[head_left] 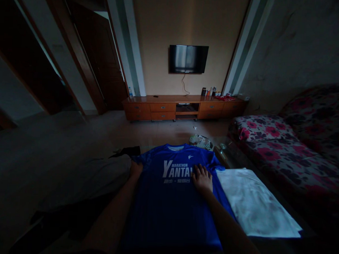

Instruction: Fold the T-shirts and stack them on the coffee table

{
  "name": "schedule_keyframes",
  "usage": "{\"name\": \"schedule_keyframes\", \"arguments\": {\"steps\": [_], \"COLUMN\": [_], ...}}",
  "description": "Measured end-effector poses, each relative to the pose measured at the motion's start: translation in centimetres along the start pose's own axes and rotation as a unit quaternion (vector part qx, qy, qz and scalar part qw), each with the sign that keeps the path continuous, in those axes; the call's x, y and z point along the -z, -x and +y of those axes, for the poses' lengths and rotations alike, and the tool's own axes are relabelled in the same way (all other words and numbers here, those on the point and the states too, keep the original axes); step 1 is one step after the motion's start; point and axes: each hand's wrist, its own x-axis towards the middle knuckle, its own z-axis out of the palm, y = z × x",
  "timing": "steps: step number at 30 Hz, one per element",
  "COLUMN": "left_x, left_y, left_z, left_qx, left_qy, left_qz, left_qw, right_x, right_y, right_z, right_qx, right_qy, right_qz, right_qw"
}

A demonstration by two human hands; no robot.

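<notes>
Right grip [202,179] seemingly flat on blue shirt [169,201].

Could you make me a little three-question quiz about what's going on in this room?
1. True or false: the blue shirt lies flat with its print facing up.
2. What lies right beside the shirt on the person's right? A) white folded cloth B) a red cushion C) a book
3. Where does the right hand rest?

Key: 1 true. 2 A. 3 Flat on the shirt's chest print, while the left hand is at the shirt's left sleeve edge.
</notes>
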Motion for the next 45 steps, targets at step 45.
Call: {"name": "schedule_keyframes", "arguments": {"steps": [45], "left_x": [3.0], "left_y": [11.6], "left_z": [-6.0], "left_qx": [-0.219], "left_qy": [-0.179], "left_qz": [-0.099], "left_qw": [0.954], "right_x": [-1.1], "right_y": [2.5], "right_z": [-0.3], "right_qx": [0.016], "right_qy": [0.041], "right_qz": [-0.028], "right_qw": [0.999]}}
